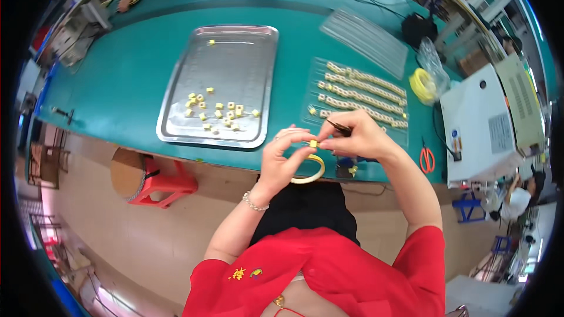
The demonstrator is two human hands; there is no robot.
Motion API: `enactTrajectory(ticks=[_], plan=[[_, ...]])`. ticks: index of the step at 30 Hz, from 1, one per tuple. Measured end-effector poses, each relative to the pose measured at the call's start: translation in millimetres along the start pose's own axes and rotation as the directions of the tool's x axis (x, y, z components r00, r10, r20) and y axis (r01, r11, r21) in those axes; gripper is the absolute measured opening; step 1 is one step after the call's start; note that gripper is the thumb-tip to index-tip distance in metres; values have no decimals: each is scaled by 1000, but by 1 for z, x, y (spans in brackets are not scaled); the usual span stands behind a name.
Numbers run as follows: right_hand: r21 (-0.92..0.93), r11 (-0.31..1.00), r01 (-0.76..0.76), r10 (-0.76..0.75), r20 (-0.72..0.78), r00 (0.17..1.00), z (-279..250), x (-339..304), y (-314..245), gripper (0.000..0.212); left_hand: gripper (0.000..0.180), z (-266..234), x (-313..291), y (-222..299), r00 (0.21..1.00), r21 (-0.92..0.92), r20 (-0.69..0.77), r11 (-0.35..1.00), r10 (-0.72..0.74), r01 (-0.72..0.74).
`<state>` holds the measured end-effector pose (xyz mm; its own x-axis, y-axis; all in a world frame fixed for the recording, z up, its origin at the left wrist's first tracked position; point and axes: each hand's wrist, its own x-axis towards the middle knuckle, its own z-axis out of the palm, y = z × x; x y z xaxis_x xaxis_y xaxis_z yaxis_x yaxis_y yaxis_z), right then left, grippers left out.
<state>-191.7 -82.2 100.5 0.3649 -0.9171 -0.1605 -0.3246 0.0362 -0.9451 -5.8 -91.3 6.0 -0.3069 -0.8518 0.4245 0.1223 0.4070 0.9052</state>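
My left hand (281,158) pinches a small yellow block-shaped part (314,144) between thumb and fingers, just above the bench's near edge. My right hand (359,135) meets it there, thumb and fingertip at the part's right side. A slim dark tool (339,127), perhaps tweezers, is held across the right fingers. Below the hands is a roll of pale yellow tape (318,171). Several similar yellow parts (231,106) lie loose in a metal tray (270,53) to the left. Rows of them (364,91) fill a clear plastic tray (315,70) beyond my right hand.
Another clear ribbed tray (367,41) lies farther back. Red-handled scissors (427,158) rest beside a white machine (479,123) at the right. Yellow tubing or wire (420,86) is coiled near a plastic bag. A red stool (167,185) stands left; another person's hand (124,3) is far left.
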Motion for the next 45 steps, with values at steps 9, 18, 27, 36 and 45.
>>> enactTrajectory(ticks=[9,18,27,36,45], plan=[[33,992,-120,121,-13,993,-1,-3,4,17,19,6,-5,-3,999,-12,42,1000,23,-23],[-32,990,-137,136,-43,990,4,-1,-3,16,19,6,-6,0,999,-27,37,1000,8,-7],[-96,994,-44,38,-66,997,5,-2,4,12,16,10,-7,12,991,-136,-11,982,-132,129],[-38,994,-104,102,-52,993,4,-1,0,12,15,23,-13,23,964,-258,-97,942,-248,217],[6,993,-119,119,-66,991,7,4,6,13,20,20,-15,17,959,-344,-51,906,-280,247]])
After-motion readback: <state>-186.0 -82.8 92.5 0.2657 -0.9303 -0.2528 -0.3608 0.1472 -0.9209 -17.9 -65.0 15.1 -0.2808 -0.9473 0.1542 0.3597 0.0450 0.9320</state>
